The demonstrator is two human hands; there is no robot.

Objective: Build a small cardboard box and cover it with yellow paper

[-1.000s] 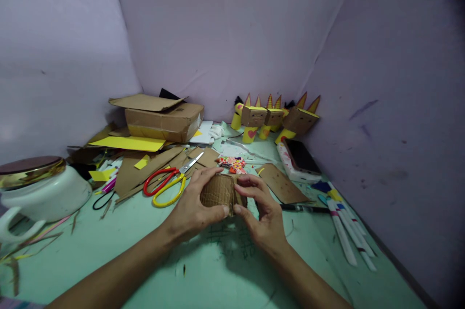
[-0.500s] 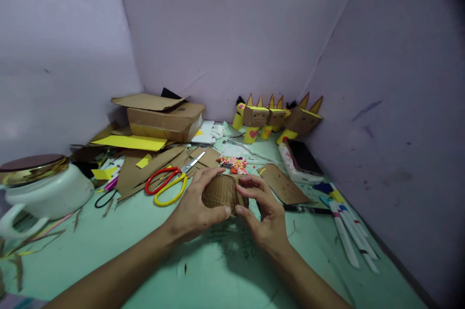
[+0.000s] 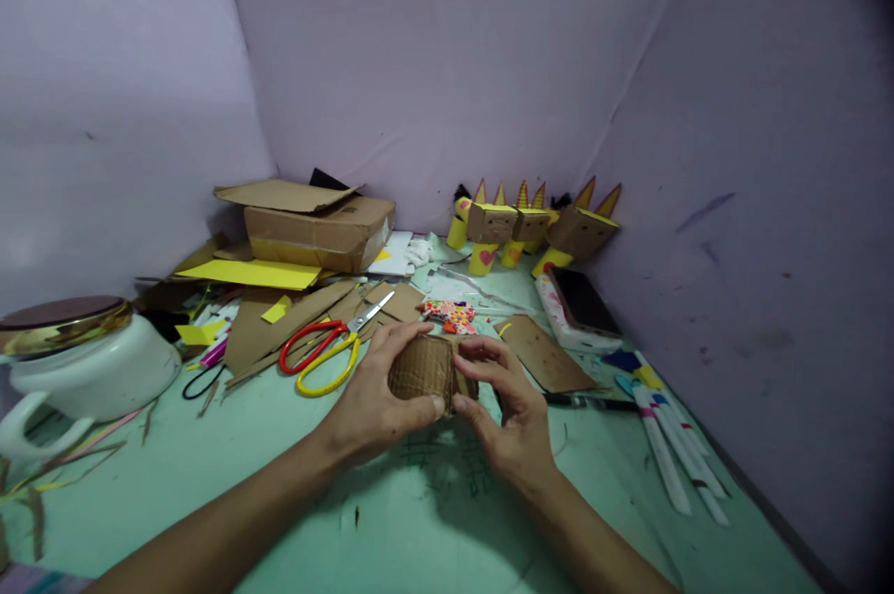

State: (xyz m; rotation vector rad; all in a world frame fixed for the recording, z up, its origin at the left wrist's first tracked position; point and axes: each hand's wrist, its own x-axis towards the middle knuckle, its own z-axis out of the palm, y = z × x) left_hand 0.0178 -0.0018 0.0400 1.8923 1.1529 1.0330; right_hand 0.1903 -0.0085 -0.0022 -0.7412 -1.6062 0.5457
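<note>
A small brown cardboard piece (image 3: 423, 369) with a creased, box-like shape is held between both hands above the green table (image 3: 279, 464). My left hand (image 3: 377, 398) grips its left side, thumb along the lower edge and fingers over the top. On the right, my right hand (image 3: 507, 398) pinches the narrower side with thumb and bent fingers. Scissors (image 3: 328, 347) with one red and one yellow handle lie open just left of my left hand. Behind the piece is a colourful patterned item (image 3: 451, 315).
Cardboard scraps and a cardboard box (image 3: 314, 231) fill the back left; a white mug (image 3: 98, 375) stands at far left. Yellow paper-tube figures (image 3: 485, 240) stand behind. A phone (image 3: 583, 301), flat cardboard (image 3: 545, 357) and white markers (image 3: 674, 445) lie to the right.
</note>
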